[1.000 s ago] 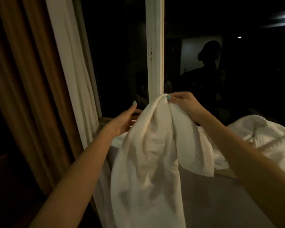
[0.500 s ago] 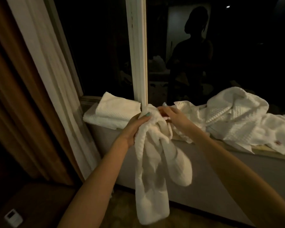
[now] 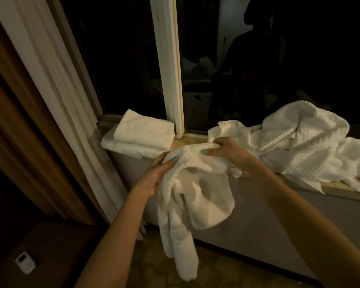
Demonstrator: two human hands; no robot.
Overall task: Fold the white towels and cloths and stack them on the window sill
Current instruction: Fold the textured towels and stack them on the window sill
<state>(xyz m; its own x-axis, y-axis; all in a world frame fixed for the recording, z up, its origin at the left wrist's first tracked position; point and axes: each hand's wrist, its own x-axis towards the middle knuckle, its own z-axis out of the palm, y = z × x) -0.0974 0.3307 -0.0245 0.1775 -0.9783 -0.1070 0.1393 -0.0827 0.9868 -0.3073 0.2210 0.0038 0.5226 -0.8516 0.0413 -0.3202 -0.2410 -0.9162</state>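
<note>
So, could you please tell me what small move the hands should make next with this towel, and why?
Probably draw the hands apart along the top edge to open the towel out: the left hand and right hand grip it bunched together, so it hangs crumpled before the window sill, not ready for the folded stack.

The only bare stretch of the window sill (image 3: 187, 142) lay narrow between the folded stack (image 3: 141, 140) on its left end and the crumpled heap of cloths (image 3: 299, 142) covering the rest to the right, with the white window post (image 3: 170, 80) standing at its back. The pale curtain (image 3: 56, 100) hung just beside the stack, closing that side. Before the sill the air was open, save for the towel (image 3: 195, 194) that my left hand (image 3: 154, 175) and right hand (image 3: 227, 150) gripped.
</note>
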